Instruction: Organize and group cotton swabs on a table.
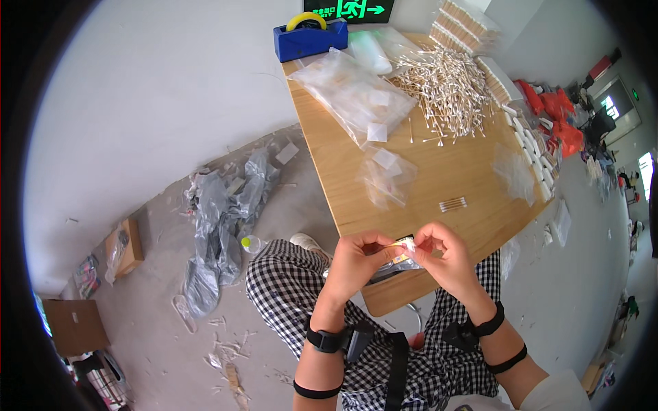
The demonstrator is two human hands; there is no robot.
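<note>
Near the front edge of the wooden table (pixel 336 164), my left hand (pixel 356 264) and my right hand (pixel 449 264) meet, fingertips pinched on a small yellow-and-white piece (pixel 403 251). Its exact kind is too small to make out. Below the fingers lies a dark and silvery flat thing (pixel 394 267), partly covered by my hands. Just beyond them, a short row of cotton swabs (pixel 452 204) rests on the tabletop. A clear plastic bag (pixel 387 175) with a white slip lies to its left, and another clear bag (pixel 514 175) to its right.
A big heap of loose cotton swabs (pixel 452 92) covers the table's far part. White-wrapped rolls (pixel 533 154) line the right edge. Plastic bags (pixel 356 92) and a blue tape dispenser (pixel 312 42) sit at the far left. Grey plastic sheeting (pixel 223 233) lies on the floor.
</note>
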